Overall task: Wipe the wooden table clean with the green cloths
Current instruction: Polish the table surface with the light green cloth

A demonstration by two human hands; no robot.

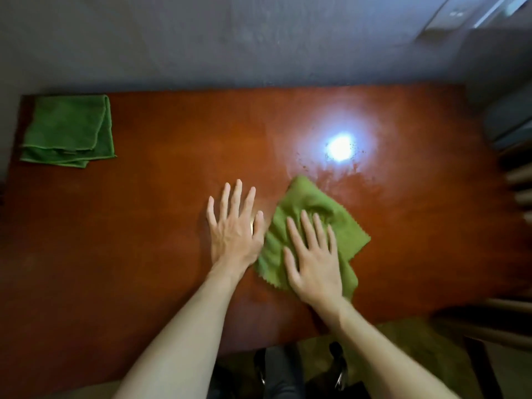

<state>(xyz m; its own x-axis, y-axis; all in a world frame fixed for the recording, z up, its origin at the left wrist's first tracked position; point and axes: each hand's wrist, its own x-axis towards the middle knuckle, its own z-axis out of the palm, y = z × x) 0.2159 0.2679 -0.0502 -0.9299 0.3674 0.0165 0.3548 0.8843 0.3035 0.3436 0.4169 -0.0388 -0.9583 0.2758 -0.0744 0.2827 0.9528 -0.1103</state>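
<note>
A reddish wooden table [129,226] fills the view. My right hand [312,256] lies flat, fingers straight, pressing on a light green cloth [308,197] spread crumpled at the table's middle. My left hand [234,224] rests flat on the bare wood just left of that cloth, fingers spread, thumb near the cloth's edge. A darker green cloth [69,131] lies folded at the far left corner. Small dark crumbs [358,164] are scattered around a bright light glare beyond the cloth.
A grey wall [230,41] runs behind the table's far edge. Chair parts or slats [515,180] show at the right side. My legs and shoes [288,370] are below the near edge on a greenish floor.
</note>
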